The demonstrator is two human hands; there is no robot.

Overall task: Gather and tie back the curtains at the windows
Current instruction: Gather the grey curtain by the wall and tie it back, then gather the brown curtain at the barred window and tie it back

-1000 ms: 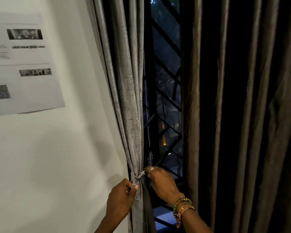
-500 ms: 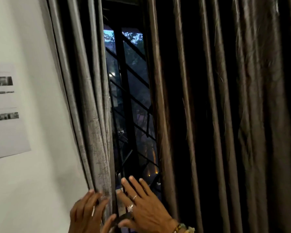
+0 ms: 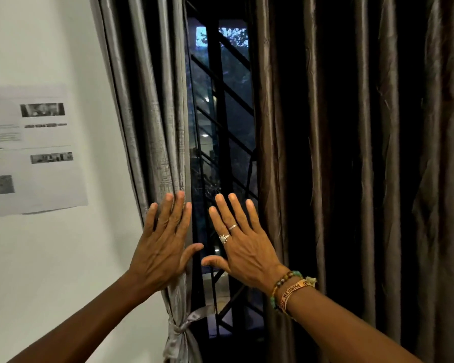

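Curtains first: the grey curtain (image 3: 155, 127) hangs left of the window grille (image 3: 220, 127), cinched low down by a knotted tie (image 3: 184, 326) (shiny, one end poking toward the grille).

And the hands?

Left hand (image 3: 163, 247) lies flat on that grey fabric at the grille's left edge, fingers straight, gripping nothing. Right hand (image 3: 244, 250) is spread in front of the grille, fingers splayed, empty, rings (image 3: 227, 233) showing.

Other side?

Brown curtain (image 3: 351, 153) hangs right of the grille, loose in long folds. Whether the right hand touches it, I cannot tell.
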